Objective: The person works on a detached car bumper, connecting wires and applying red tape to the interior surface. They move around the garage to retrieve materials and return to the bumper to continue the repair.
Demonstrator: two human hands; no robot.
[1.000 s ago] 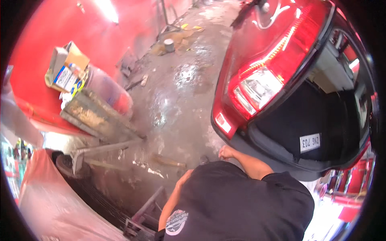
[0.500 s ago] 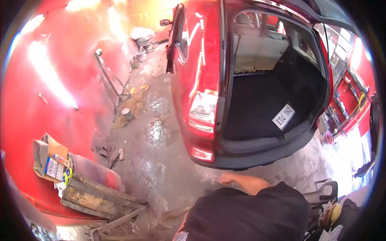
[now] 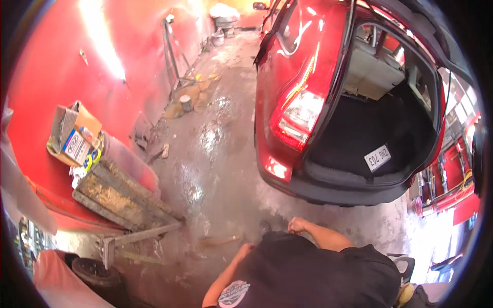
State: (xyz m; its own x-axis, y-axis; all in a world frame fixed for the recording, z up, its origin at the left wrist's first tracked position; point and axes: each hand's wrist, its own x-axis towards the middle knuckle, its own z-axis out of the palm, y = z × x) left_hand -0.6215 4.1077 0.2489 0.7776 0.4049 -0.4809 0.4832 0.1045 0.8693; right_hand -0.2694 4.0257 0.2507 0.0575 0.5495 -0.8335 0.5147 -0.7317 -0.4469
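Observation:
My right hand (image 3: 296, 225) hangs low in front of my black shirt, its fingers curled in; whether anything is in them is too small to make out. Farther left, my left hand (image 3: 245, 249) is partly hidden by the shirt, and its fingers do not show clearly. Ahead to the right stands a red car (image 3: 267, 113) with its tailgate raised, its rear bumper (image 3: 328, 196) nearest my right hand. A white licence plate (image 3: 377, 157) lies on the dark cargo floor (image 3: 359, 128). Neither hand touches the car.
To the left, a cardboard box (image 3: 72, 131) sits by a dirty wooden bench (image 3: 118, 197) beside a red wall (image 3: 41, 66). A tyre (image 3: 96, 272) lies behind at the lower left. A can (image 3: 186, 102) and a metal stand (image 3: 169, 56) are along the wall; the concrete floor (image 3: 205, 169) looks wet.
My view has swung left, so the car sits farther right in it. My left forearm and hand have come into sight, and the tyre now shows at lower left.

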